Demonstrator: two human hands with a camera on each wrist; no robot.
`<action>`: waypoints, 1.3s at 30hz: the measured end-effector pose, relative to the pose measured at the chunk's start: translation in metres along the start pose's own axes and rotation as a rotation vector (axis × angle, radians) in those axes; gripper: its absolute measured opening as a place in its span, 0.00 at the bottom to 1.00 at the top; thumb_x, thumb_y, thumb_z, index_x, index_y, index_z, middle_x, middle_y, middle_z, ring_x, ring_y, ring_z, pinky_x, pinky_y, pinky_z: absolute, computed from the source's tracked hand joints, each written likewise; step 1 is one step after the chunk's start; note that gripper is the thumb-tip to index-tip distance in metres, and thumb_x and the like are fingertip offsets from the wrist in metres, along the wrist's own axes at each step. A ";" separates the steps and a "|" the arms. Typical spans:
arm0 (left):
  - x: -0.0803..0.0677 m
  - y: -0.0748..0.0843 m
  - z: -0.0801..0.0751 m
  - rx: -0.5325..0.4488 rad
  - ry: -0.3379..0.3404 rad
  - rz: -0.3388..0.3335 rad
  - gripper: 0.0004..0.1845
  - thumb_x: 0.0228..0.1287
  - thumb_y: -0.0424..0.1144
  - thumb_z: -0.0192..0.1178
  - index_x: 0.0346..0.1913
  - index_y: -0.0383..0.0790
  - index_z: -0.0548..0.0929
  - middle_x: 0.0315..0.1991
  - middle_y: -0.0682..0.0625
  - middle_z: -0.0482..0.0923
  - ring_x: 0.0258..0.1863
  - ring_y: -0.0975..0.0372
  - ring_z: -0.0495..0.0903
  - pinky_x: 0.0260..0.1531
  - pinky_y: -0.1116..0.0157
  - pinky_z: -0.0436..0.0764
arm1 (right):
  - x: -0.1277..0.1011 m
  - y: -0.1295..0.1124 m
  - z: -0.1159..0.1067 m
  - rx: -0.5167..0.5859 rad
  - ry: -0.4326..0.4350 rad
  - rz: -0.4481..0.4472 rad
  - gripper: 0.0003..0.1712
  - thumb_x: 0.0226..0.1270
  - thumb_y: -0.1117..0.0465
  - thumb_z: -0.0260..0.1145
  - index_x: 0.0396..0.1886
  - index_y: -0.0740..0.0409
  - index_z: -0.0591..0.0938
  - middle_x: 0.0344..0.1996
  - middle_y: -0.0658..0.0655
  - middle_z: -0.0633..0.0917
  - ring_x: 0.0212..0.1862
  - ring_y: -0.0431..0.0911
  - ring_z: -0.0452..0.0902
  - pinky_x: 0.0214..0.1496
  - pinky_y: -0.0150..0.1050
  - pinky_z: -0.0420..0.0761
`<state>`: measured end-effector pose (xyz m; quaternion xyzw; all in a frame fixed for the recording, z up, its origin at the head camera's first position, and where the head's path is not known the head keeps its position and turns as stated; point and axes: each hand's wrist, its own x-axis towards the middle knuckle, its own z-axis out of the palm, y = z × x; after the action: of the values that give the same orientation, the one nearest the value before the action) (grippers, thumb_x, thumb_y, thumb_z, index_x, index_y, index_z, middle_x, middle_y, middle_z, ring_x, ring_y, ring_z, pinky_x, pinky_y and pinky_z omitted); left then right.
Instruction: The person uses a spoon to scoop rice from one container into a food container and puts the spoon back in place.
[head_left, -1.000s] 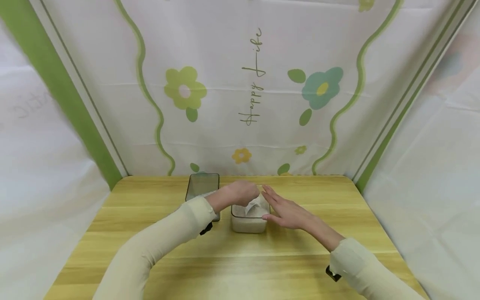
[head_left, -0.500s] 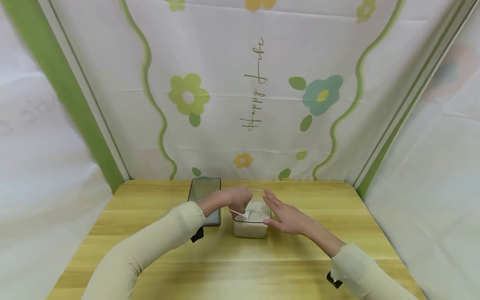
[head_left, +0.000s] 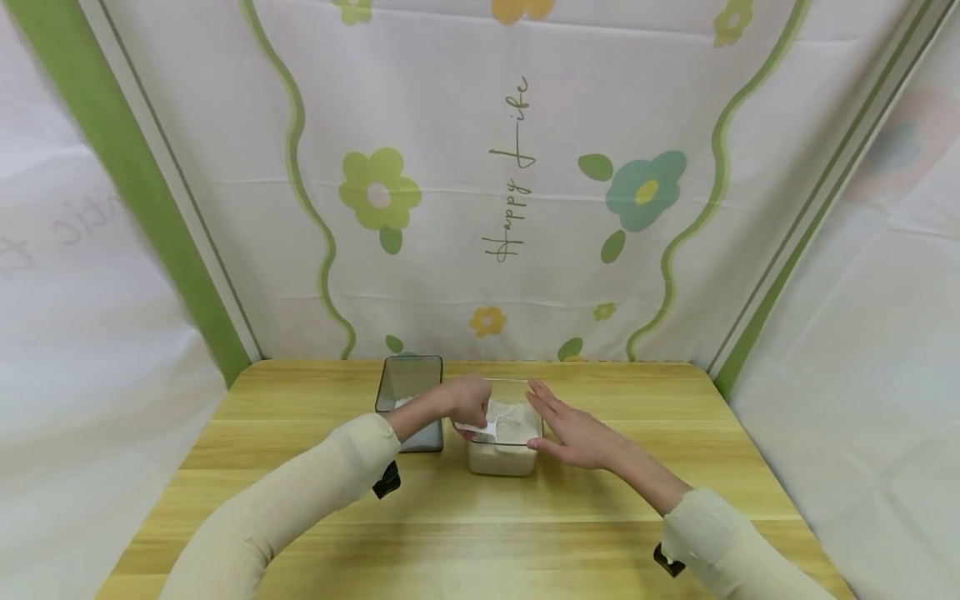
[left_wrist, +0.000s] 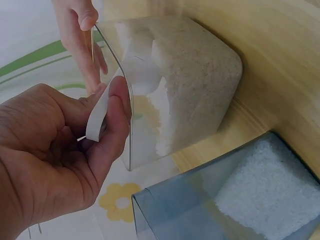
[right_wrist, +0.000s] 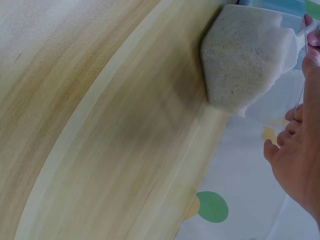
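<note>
The left hand bends its fingers and pinches the thin handle of a white scoop with its thumb. The scoop's wide end is inside the clear box, with white grains by it. The left arm, in a cream sleeve, comes from the near left, with its elbow bent.

The right hand holds its fingers straight, with the thumb apart. Its thumb touches the near right corner of the clear box, and its fingertips rest by the far right corner. The right arm slants in from the near right.

The clear box stands on the wooden table, toward the far edge. Just left of it is a dark see-through box with grains too, partly behind the left wrist. A flowery cloth hangs at the far side.
</note>
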<state>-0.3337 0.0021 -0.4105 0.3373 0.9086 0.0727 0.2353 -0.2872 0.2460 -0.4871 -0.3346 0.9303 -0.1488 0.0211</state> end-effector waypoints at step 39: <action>-0.042 -0.023 0.046 -0.533 0.343 0.052 0.10 0.67 0.29 0.62 0.30 0.33 0.91 0.19 0.49 0.86 0.19 0.61 0.83 0.20 0.73 0.73 | -0.001 -0.001 0.003 0.022 0.009 0.020 0.48 0.75 0.37 0.52 0.80 0.61 0.49 0.81 0.58 0.43 0.81 0.53 0.45 0.72 0.54 0.67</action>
<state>-0.2971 -0.0435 -0.4417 0.2699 0.8750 0.3700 0.1567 -0.2849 0.2453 -0.4893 -0.3243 0.9321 -0.1601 0.0220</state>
